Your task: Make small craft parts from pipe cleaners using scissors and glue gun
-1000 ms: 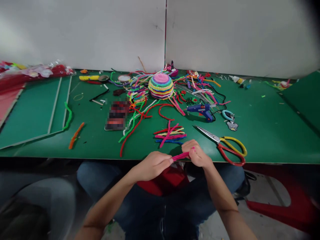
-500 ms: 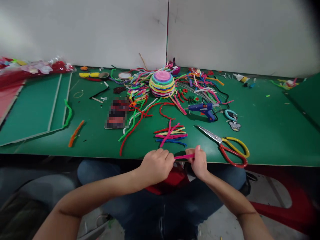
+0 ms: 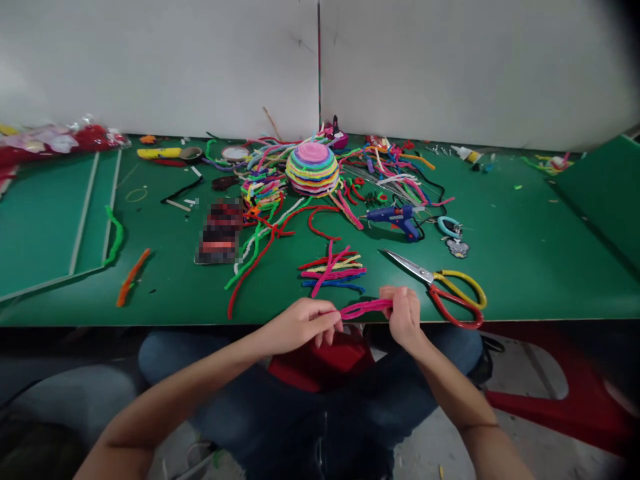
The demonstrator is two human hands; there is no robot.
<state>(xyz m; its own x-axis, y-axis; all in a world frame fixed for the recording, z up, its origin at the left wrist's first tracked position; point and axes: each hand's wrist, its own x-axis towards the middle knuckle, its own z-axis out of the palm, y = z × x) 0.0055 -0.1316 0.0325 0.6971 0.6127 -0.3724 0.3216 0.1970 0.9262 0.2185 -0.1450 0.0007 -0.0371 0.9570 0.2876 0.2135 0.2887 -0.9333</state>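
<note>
At the near edge of the green table (image 3: 525, 267), my left hand (image 3: 300, 325) and my right hand (image 3: 404, 313) pinch the two ends of a pink pipe cleaner (image 3: 363, 308), which runs as a doubled, twisted strand between them. Each hand is closed on it. Just beyond lies a small pile of cut pipe cleaners (image 3: 333, 268) in red, pink, yellow and blue. Scissors with red and yellow handles (image 3: 443, 287) lie to the right of my right hand.
A striped multicoloured dome (image 3: 313, 169) sits mid-table amid several loose pipe cleaners. A blue glue gun (image 3: 395, 218) and a teal tool (image 3: 449, 227) lie right of centre. A blurred flat object (image 3: 219, 233), an orange piece (image 3: 131, 276) and a green board (image 3: 45, 227) are at the left.
The view has shifted slightly. The pink strand between my hands now looks longer and more twisted, and my left fingers have loosened to a fingertip pinch.
</note>
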